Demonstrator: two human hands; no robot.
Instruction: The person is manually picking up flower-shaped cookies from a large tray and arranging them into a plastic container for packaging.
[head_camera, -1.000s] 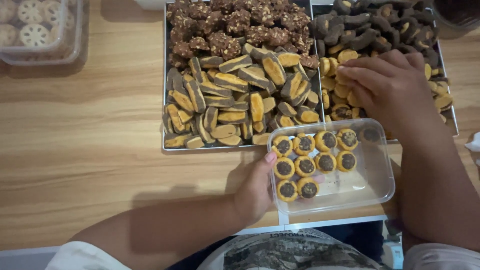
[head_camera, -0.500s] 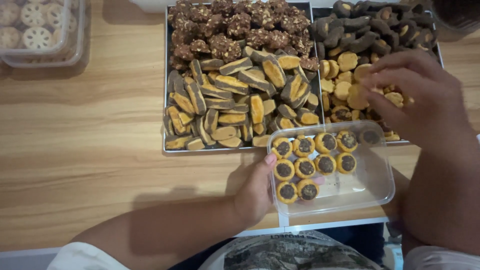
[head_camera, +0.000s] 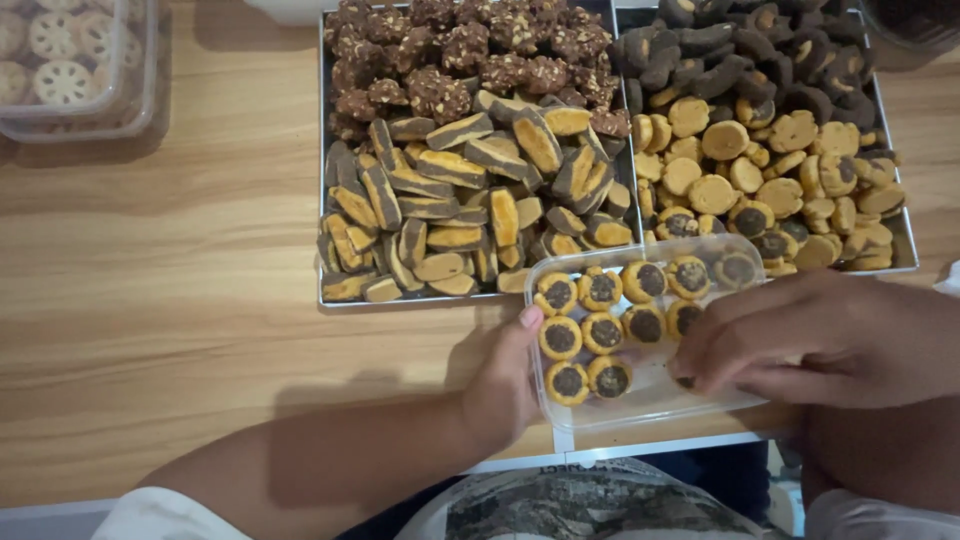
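Over the clear plastic box (head_camera: 700, 395) at the near edge of the counter (head_camera: 170, 330), our right hand (head_camera: 830, 340) reaches in from the right, fingertips (head_camera: 700, 375) pinched together low inside it; whether they close on a cookie we cannot tell. Our left hand (head_camera: 505, 385) clamps the box's left wall, thumb on the rim. Inside, round yellow cookies with dark centres (head_camera: 600, 335) sit in rows along the far and left sides, and the near right part of the floor is bare. The box overhangs the near rims of two metal trays. The left tray (head_camera: 322, 200) holds striped brown-and-orange slices (head_camera: 450, 210) in front and nutty chocolate clusters (head_camera: 450, 60) behind. The right tray (head_camera: 905, 245) holds more yellow rounds (head_camera: 760, 185) and dark pieces (head_camera: 740, 60) behind. Left of the trays the wood lies open, up to a lidded clear tub of lattice cookies (head_camera: 70, 60) at the far corner.
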